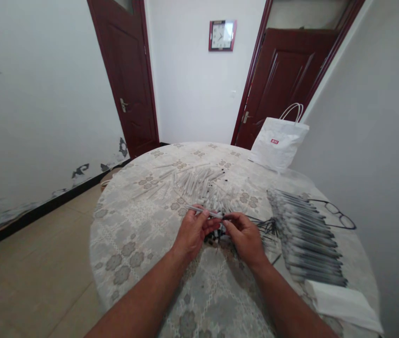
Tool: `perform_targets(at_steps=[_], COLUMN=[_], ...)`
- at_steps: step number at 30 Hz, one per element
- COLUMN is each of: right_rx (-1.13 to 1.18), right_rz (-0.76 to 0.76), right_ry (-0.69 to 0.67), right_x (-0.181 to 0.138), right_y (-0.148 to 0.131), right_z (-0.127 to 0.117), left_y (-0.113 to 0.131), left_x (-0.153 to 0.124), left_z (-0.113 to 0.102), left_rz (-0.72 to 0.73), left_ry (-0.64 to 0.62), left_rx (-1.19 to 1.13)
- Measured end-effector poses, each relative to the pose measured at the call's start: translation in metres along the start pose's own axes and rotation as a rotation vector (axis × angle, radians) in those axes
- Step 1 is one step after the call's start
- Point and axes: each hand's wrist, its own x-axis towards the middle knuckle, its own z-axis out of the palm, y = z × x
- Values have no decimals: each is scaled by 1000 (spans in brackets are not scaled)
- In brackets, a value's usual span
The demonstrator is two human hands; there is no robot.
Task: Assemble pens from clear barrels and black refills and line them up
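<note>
My left hand (194, 232) is closed around a thin grey pen barrel (202, 211) that points up and to the left. My right hand (244, 234) is pinched at the barrel's right end, on something too small to name. Both hands meet over a round table (132, 244) with a patterned cloth. Just beyond them lies a heap of loose grey pen barrels (201, 185). Small black parts (213, 237) lie under my hands. To the right is a long row of finished dark pens (304, 234), and thin black refills (266, 226) are next to my right hand.
A white paper bag (278, 143) stands at the table's far edge. Black glasses (336, 213) lie at the right, a folded white sheet (343, 303) at the near right. Two dark red doors (129, 70) and a wall clock (222, 35) are behind. Tiled floor lies to the left.
</note>
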Motion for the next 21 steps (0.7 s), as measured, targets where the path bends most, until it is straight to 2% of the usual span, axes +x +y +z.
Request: perform_targets(at_steps=[10,17,21], right_rx=[-78,-340,-385], right_rz=[-18,-176,-220], right_ry=[-29,-18,1], right_x=[1,-3,-5], right_y=[7,2,2], right_z=[1,0,-1], left_y=[-3,-4,-4], left_x=[2,2,1], left_z=[-5,-5,-4], left_rz=[-15,-30,-35], left_ry=[16,9,-2], left_rx=[17,36,43])
